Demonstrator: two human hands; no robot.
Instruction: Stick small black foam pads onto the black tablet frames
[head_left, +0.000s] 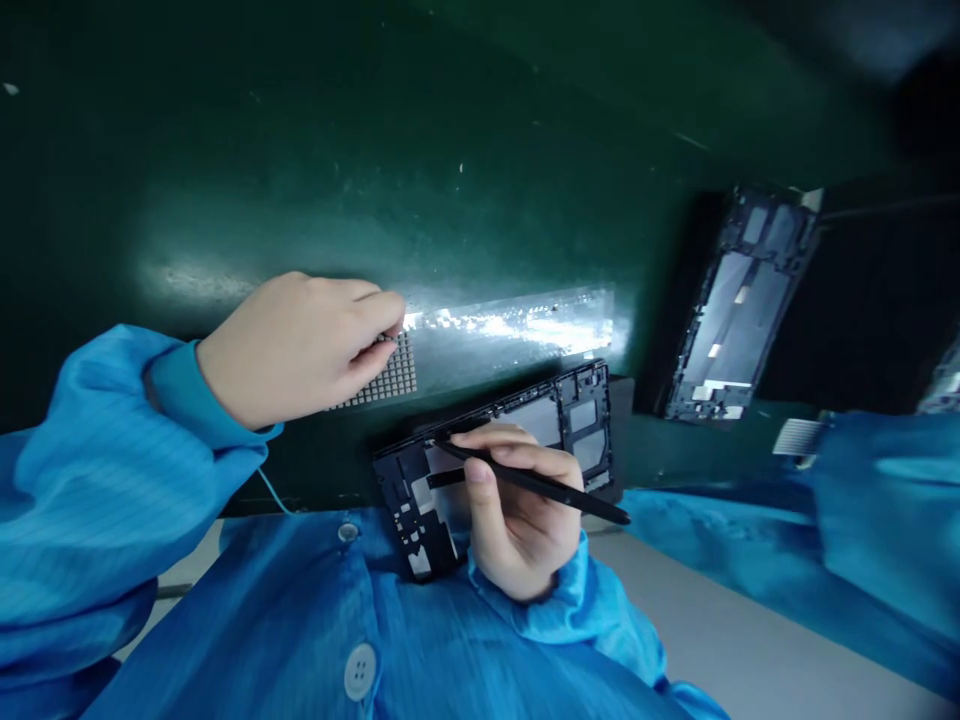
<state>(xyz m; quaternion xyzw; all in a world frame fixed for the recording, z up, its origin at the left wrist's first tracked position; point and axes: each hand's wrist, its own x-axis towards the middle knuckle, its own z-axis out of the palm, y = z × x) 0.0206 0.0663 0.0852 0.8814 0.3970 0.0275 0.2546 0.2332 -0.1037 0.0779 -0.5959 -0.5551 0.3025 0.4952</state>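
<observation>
My left hand (300, 345) rests on the green bench, its fingertips pinched on the edge of a small grey dotted sheet (391, 373). My right hand (517, 510) is closed around a thin black stylus (547, 485) and also steadies a black phone frame (555, 410) that lies tilted at the bench's near edge. The stylus tip points left onto the frame near its middle. Both of my sleeves are blue.
A shiny clear strip (517, 320) lies on the green bench (375, 150) beyond the frame. A second black phone frame (739, 310) lies at the right on a dark mat. A co-worker's blue sleeve (870, 500) reaches in from the right.
</observation>
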